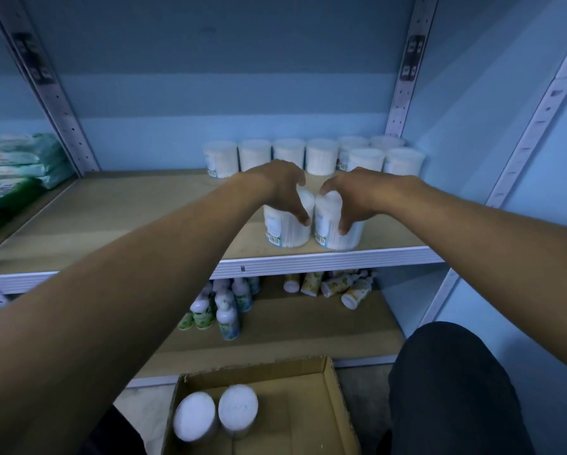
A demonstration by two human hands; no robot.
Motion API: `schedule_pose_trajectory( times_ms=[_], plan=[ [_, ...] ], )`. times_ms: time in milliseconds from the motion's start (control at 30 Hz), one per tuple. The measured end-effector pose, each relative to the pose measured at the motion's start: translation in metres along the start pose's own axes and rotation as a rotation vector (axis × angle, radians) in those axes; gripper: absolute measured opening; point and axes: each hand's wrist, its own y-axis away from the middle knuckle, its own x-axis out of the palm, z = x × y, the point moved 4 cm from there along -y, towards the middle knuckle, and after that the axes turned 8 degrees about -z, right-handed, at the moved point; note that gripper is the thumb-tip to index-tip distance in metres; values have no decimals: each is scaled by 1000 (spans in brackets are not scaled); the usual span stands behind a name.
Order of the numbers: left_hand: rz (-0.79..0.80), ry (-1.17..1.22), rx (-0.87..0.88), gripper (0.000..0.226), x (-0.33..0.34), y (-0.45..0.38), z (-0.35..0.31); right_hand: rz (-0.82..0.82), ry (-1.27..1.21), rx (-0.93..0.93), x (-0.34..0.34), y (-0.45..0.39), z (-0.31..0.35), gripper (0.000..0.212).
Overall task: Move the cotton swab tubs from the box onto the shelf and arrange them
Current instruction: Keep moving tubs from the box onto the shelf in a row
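From the head view, both bare arms reach forward to the front edge of a shelf [150, 218] made of pale, matt wooden board with a ribbed grey metal lip. The left hand [280, 188] curls over the lid and down the side of the left tub [287, 229], gripping it; the right hand [354, 198] grips the right tub [338, 234] in the same way. Both tubs are clear plastic cylinders packed with white cotton swabs, each with a small barcode label low on its wall. They stand upright on the shelf, and appear to touch each other, though the blur makes that uncertain.

At the back of the same shelf stands a row of tubs [305, 156] of the same round shape, with two more in front at the right end. Soft, crinkled plastic packs [16, 169] are stacked at the far left. On the lower shelf [295, 323], small rounded bottles [223, 307] stand upright, and printed tubes [334, 285] lie tumbled.

Below, an open corrugated cardboard box [324, 405] holds two remaining tubs [216, 412] side by side, their round white lids facing up.
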Motion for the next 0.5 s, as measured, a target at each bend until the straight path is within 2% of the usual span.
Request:
schedule_pose_trajectory(
  times_ms=[200,500],
  plan=[
    [11,-71,8,86,8,4,-6,-69,-20,2,8,-1,-1,90],
    [-77,-50,6,77,18,0,-1,-118,-36,5,12,-7,-3,75]
  ],
)
